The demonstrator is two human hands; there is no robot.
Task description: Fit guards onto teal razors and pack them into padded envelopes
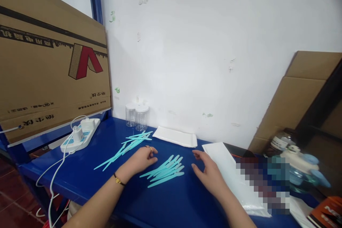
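Blue counter (pixel 88 178) here: white power strip (pixel 80 134) at the left end, two clear jars (pixel 137 117) by the back edge, teal sticks in a far bunch (pixel 128 146) and a nearer pile (pixel 165 171). White bag stack (pixel 176 136) sits at the back, long white sheets (pixel 227 171) toward the right end.

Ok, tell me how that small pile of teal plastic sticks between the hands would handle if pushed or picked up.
The teal sticks look thin and flat, so they would probably slide rather than roll. They lie loosely overlapped, so a push from the left hand or right hand would likely fan them apart. They seem light and possibly a little bendy.
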